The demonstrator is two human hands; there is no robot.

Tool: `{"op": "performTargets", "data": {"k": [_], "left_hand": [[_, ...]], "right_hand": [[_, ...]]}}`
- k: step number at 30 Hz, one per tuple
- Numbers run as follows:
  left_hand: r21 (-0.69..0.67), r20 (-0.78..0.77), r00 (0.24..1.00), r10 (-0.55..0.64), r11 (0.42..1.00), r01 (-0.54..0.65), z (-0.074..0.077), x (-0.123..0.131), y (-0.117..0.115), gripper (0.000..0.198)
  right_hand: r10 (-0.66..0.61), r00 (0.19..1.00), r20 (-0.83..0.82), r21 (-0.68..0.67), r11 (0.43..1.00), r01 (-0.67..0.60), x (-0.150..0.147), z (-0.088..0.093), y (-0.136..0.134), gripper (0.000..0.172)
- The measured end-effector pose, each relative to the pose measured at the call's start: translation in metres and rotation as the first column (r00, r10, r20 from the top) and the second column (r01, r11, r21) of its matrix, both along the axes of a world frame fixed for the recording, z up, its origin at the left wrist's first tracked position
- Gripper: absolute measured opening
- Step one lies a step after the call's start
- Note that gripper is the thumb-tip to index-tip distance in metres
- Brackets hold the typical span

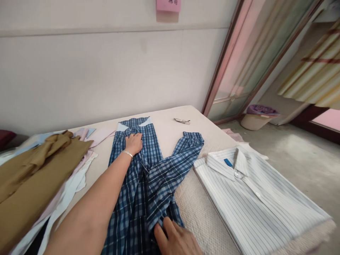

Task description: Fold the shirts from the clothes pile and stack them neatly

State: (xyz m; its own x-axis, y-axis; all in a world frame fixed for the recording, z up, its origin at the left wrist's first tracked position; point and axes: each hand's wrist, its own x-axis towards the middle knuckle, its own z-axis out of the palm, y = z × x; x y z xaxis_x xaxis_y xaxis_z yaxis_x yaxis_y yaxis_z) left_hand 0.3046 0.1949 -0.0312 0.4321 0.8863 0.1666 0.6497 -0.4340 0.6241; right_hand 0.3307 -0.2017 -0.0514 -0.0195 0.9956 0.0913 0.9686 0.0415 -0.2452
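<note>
A blue plaid shirt (151, 138) lies lengthwise on the bed in front of me, with pale inner fabric showing at the corners near its collar end. One sleeve (175, 164) is bent out to the right, its gathered cuff pointing away from me. My left hand (134, 143), with a silver bracelet at the wrist, rests on the upper part of the shirt, fingers stretched out over the cloth. Close to the bottom edge of the view, my right hand (177, 237) has curled fingers closed on the shirt's fabric; its lower part is cut off.
On the right lies a folded white striped shirt (255, 198). A heap of clothes with a brown garment (53, 166) on top is at left. Glasses (182, 121) lie near the bed's far edge (191, 109), by the wall. A lined bin (256, 120) stands on the floor.
</note>
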Motion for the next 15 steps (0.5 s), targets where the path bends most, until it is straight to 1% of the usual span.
{"op": "performTargets", "data": {"k": [2, 3, 5, 6, 7, 9, 10, 11, 12, 13, 14, 15], "left_hand": [[0.072, -0.088, 0.996, -0.013, 0.997, 0.020, 0.003, -0.004, -0.010, 0.032], [0.141, -0.146, 0.989, -0.005, 0.990, 0.026, 0.007, -0.005, -0.015, 0.033], [0.299, -0.269, 0.963, 0.022, 0.952, 0.062, 0.019, -0.001, -0.029, 0.035], [0.349, -0.322, 0.946, 0.028, 0.933, 0.091, 0.026, 0.004, -0.038, 0.035], [0.353, -0.364, 0.931, 0.011, 0.927, 0.127, 0.033, 0.013, -0.048, 0.034], [0.250, -0.402, 0.911, -0.093, 0.946, 0.206, 0.045, 0.039, -0.075, 0.033], [0.171, -0.404, 0.898, -0.174, 0.950, 0.261, 0.050, 0.056, -0.092, 0.035], [0.125, -0.397, 0.884, -0.248, 0.939, 0.320, 0.052, 0.073, -0.110, 0.035], [0.092, -0.382, 0.866, -0.321, 0.920, 0.382, 0.052, 0.092, -0.128, 0.036], [0.043, -0.351, 0.833, -0.427, 0.882, 0.469, 0.051, 0.110, -0.146, 0.036], [0.007, -0.322, 0.808, -0.493, 0.852, 0.523, 0.048, 0.126, -0.162, 0.033], [-0.025, -0.297, 0.797, -0.526, 0.838, 0.545, 0.044, 0.141, -0.176, 0.030]], "right_hand": [[0.021, 1.000, -0.012, -0.027, 0.999, -0.021, 0.001, -0.003, -0.001, 0.017], [0.020, 1.000, -0.018, -0.032, 0.999, -0.021, 0.002, -0.003, -0.001, 0.018], [-0.007, 1.000, -0.020, -0.032, 0.999, 0.006, 0.003, -0.001, -0.002, 0.021], [-0.031, 0.999, -0.018, -0.033, 0.999, 0.030, 0.003, 0.001, -0.003, 0.022], [-0.058, 0.998, -0.013, -0.036, 0.998, 0.058, 0.002, 0.003, -0.003, 0.024], [-0.091, 0.996, 0.001, -0.047, 0.995, 0.091, 0.000, 0.005, -0.004, 0.025], [-0.098, 0.995, 0.009, -0.053, 0.994, 0.098, -0.002, 0.005, -0.003, 0.026], [-0.099, 0.995, 0.017, -0.060, 0.993, 0.100, -0.003, 0.005, -0.003, 0.026], [-0.095, 0.995, 0.023, -0.067, 0.993, 0.096, -0.004, 0.005, -0.002, 0.025], [-0.089, 0.996, 0.028, -0.071, 0.993, 0.091, -0.005, 0.004, -0.002, 0.024], [-0.083, 0.996, 0.031, -0.077, 0.993, 0.085, -0.005, 0.003, -0.001, 0.023], [-0.076, 0.997, 0.033, -0.082, 0.994, 0.078, -0.005, 0.003, 0.000, 0.023]]}}
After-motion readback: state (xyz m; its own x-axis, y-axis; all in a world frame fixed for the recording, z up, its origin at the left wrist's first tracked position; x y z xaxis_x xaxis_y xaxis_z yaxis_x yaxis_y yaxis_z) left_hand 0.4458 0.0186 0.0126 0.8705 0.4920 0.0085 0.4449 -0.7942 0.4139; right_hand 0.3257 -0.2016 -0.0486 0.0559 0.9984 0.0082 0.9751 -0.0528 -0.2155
